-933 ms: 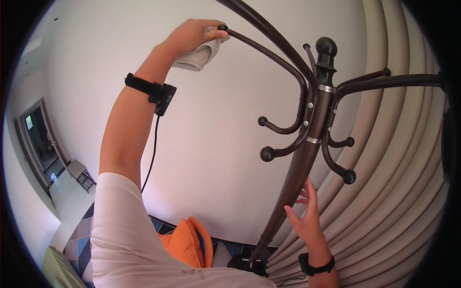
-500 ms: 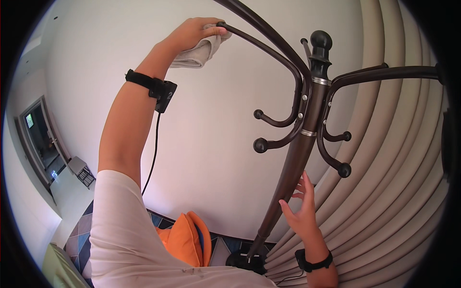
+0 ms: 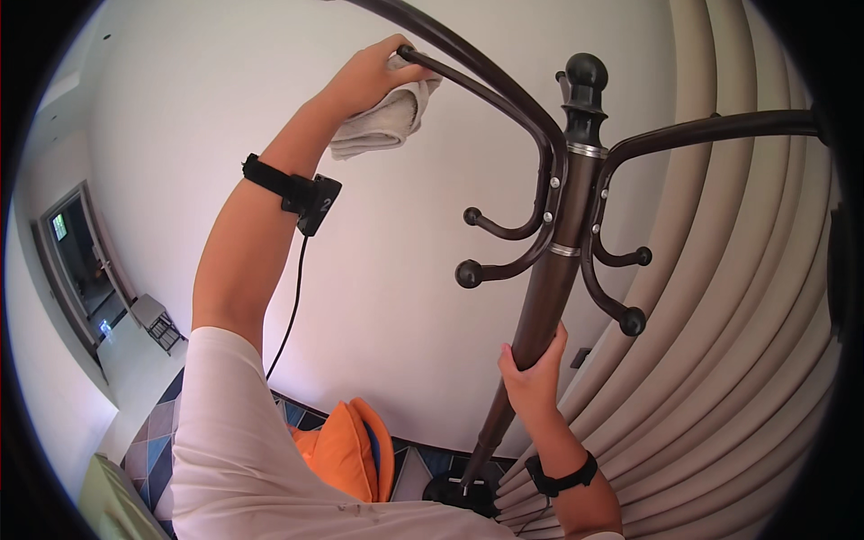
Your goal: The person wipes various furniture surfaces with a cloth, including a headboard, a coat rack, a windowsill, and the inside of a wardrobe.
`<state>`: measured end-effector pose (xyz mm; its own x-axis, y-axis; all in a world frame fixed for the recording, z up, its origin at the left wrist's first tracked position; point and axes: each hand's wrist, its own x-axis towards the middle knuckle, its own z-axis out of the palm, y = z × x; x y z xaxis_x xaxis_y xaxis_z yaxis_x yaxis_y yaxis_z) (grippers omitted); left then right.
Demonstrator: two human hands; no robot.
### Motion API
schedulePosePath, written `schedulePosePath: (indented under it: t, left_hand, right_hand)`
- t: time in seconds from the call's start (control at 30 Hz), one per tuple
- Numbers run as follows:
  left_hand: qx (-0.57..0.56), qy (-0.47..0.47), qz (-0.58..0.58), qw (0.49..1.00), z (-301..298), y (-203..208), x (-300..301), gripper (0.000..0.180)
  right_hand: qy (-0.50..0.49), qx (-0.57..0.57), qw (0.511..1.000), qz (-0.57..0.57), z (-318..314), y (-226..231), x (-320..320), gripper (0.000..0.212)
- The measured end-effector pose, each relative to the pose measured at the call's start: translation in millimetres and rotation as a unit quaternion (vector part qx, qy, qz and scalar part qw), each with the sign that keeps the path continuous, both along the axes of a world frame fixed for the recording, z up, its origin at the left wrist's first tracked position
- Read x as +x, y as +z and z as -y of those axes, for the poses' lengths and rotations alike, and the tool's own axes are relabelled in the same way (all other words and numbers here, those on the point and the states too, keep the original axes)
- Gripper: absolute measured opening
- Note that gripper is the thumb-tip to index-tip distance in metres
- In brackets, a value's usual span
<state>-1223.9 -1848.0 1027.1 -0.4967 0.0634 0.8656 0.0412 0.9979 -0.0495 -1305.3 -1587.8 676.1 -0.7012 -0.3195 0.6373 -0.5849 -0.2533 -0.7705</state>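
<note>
A dark brown coat rack (image 3: pixel 573 202) stands before me, its curved arms tipped with black knobs. Up at the left, my left hand (image 3: pixel 371 76) is closed on a folded whitish cloth (image 3: pixel 385 124). The cloth lies against the far side of a hook arm (image 3: pixel 468 83), close to its tip, and some of my fingers are hidden behind the arm. Lower down, my right hand (image 3: pixel 535 382) wraps round the rack's pole, thumb on the left side and fingers on the right. The rack's black base (image 3: pixel 450 490) shows at the bottom.
Long beige curtains (image 3: pixel 720 315) hang close at the right. A pale wall (image 3: pixel 360 270) rises behind the rack. Orange cushions (image 3: pixel 346 450) lie on the patterned floor below. A small stool (image 3: pixel 153 317) stands near a doorway (image 3: pixel 81 252) at the far left.
My right hand has closed round the pole, where it was open beside it before. My left hand and the cloth have shifted slightly down. The rack appears a little further left.
</note>
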Motion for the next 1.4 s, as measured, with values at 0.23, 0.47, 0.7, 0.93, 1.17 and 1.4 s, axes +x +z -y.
schedulePosePath:
  t: [0.23, 0.47, 0.7, 0.93, 1.17, 1.4]
  left_hand:
    - [0.015, 0.060, -0.042, 0.997, -9.1, -14.5, -8.5, 0.051]
    - [0.173, 0.021, -0.142, 0.974, 22.1, -64.8, -33.5, 0.078]
    - [0.596, -0.592, 0.091, 0.535, 37.3, -98.4, -46.1, 0.023]
    - [0.587, -0.697, -0.040, 0.410, -93.3, -78.1, -62.9, 0.022]
    - [0.547, -0.660, 0.024, 0.515, -121.9, -94.2, -64.3, 0.027]
    - [0.441, -0.514, 0.024, 0.735, -143.3, -117.5, -52.2, 0.036]
  right_hand:
    - [-0.021, -0.002, 1.000, -0.017, 5.4, -11.9, -8.6, 0.072]
    - [-0.007, 0.012, 1.000, -0.023, 6.7, -14.7, -13.1, 0.075]
    - [-0.023, 0.013, 1.000, -0.011, 9.9, -22.6, -14.5, 0.076]
    - [-0.038, -0.007, 0.999, -0.015, 10.3, -20.5, -1.9, 0.074]
    - [-0.062, -0.008, 0.997, -0.038, 10.2, -18.1, 2.3, 0.070]
    - [-0.061, -0.008, 0.998, -0.012, 6.0, -15.1, 2.3, 0.074]
